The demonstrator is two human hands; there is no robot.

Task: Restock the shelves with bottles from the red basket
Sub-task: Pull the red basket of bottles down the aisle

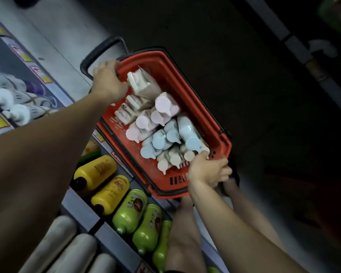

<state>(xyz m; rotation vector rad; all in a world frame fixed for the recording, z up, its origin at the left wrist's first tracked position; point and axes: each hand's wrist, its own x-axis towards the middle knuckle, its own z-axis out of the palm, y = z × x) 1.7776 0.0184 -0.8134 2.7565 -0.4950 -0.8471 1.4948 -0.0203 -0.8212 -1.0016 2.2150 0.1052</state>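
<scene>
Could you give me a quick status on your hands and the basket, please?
Left hand and right hand each grip the red basket rim, at opposite ends. Bottles all in it, none picked. Nothing blocking.

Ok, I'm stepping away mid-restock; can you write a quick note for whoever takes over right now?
Left hand grips the far rim of the red plastic basket; right hand grips its near corner. The basket is still full: pink-capped, blue-capped and beige-capped bottles. No bottle is in either hand. Left to do: move them onto the shelves beside it.
</scene>
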